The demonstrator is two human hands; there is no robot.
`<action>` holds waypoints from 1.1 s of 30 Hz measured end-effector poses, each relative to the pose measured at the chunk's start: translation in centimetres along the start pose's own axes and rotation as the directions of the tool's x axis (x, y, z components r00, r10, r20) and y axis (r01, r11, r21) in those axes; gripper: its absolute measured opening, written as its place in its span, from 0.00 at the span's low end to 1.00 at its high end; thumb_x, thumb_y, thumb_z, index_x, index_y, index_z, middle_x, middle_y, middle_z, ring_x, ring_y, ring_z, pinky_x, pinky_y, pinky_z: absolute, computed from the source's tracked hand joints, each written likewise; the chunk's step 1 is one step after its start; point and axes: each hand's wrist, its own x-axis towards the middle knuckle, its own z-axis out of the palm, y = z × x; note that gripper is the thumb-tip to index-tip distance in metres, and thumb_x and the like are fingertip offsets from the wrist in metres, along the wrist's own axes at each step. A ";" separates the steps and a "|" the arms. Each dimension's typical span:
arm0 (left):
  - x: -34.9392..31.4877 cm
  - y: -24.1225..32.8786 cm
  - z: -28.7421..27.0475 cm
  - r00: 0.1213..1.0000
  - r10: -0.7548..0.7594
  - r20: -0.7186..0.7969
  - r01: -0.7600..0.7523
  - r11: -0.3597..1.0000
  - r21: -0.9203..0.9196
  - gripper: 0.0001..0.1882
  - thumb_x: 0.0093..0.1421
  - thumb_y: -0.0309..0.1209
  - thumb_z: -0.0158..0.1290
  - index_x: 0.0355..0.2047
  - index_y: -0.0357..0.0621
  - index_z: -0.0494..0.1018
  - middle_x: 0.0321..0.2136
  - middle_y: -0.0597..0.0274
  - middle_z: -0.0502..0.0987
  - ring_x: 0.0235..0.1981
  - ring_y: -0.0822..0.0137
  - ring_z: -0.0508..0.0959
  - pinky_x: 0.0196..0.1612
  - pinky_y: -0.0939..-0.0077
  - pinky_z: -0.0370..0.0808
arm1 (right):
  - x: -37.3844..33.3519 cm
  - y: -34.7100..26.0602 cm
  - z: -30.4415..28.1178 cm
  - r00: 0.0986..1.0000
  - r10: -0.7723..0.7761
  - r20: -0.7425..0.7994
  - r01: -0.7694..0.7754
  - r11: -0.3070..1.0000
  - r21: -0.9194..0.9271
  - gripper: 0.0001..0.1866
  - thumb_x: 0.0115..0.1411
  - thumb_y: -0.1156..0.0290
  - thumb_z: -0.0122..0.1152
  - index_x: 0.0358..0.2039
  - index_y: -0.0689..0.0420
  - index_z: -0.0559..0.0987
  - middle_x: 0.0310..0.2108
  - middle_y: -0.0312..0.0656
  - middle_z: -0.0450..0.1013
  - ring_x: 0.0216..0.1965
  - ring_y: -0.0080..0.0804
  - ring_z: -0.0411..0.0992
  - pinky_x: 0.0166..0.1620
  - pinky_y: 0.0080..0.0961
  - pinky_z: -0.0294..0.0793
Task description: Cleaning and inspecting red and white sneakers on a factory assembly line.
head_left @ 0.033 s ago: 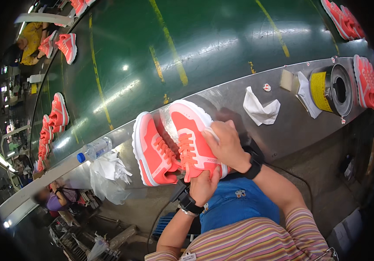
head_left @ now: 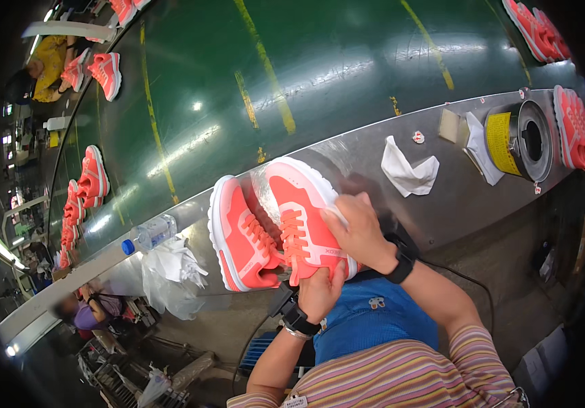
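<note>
A coral sneaker (head_left: 298,204) with a white sole stands on the metal ledge, toe pointing away from me. My left hand (head_left: 322,294) grips it at the heel, fingers tucked into the collar and partly hidden. My right hand (head_left: 359,231) is closed against the sneaker's right side, by the sole's edge. A bit of white shows at its fingertips; whether that is a cloth or the sole, I cannot tell. Left of this shoe and close beside it rests a matching coral sneaker (head_left: 232,234), which neither hand holds.
A crumpled white cloth (head_left: 409,166), a pale block (head_left: 449,126) and a metal can (head_left: 526,141) with a yellow label sit to the right. A plastic bottle (head_left: 153,233) and crumpled white paper (head_left: 173,262) lie left. Beyond the ledge runs a green conveyor belt (head_left: 333,61) carrying more sneakers.
My right hand has shifted slightly right and down along the sneaker's side. My left hand and both shoes are almost where they were.
</note>
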 end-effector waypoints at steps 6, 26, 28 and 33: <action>0.0 -1.2 0.3 0.967 0.193 -0.165 -0.205 0.977 -0.055 0.16 0.53 0.31 0.55 0.14 0.33 0.69 0.15 0.46 0.71 0.19 0.49 0.73 0.26 0.61 0.70 | -1.4 -0.5 -0.3 0.998 -0.049 0.038 0.048 0.999 0.015 0.09 0.52 0.72 0.57 0.20 0.58 0.68 0.19 0.43 0.64 0.23 0.42 0.62 0.32 0.32 0.57; -0.2 -2.7 0.4 0.977 0.194 -0.093 -0.199 0.979 -0.050 0.10 0.55 0.30 0.53 0.22 0.36 0.74 0.16 0.54 0.74 0.19 0.59 0.75 0.24 0.70 0.69 | -2.3 -0.9 -0.7 0.995 -0.060 0.084 0.059 0.998 0.017 0.11 0.50 0.71 0.59 0.18 0.57 0.67 0.17 0.41 0.62 0.21 0.39 0.62 0.32 0.32 0.56; -0.3 -2.5 0.2 0.980 0.171 -0.103 -0.179 0.981 -0.077 0.10 0.55 0.31 0.54 0.21 0.36 0.74 0.15 0.54 0.74 0.18 0.60 0.74 0.23 0.71 0.69 | -2.0 -0.9 -0.4 0.996 -0.078 0.053 0.079 0.997 -0.012 0.10 0.50 0.71 0.59 0.19 0.57 0.68 0.17 0.41 0.62 0.22 0.38 0.63 0.32 0.32 0.56; -0.6 -2.5 0.5 0.992 0.102 -0.072 -0.106 0.993 -0.056 0.15 0.56 0.33 0.54 0.16 0.36 0.71 0.12 0.55 0.71 0.14 0.63 0.71 0.20 0.72 0.67 | 3.3 -1.1 0.5 0.982 -0.171 -0.084 0.159 0.977 -0.139 0.09 0.53 0.69 0.56 0.19 0.55 0.69 0.17 0.39 0.65 0.22 0.38 0.65 0.33 0.34 0.58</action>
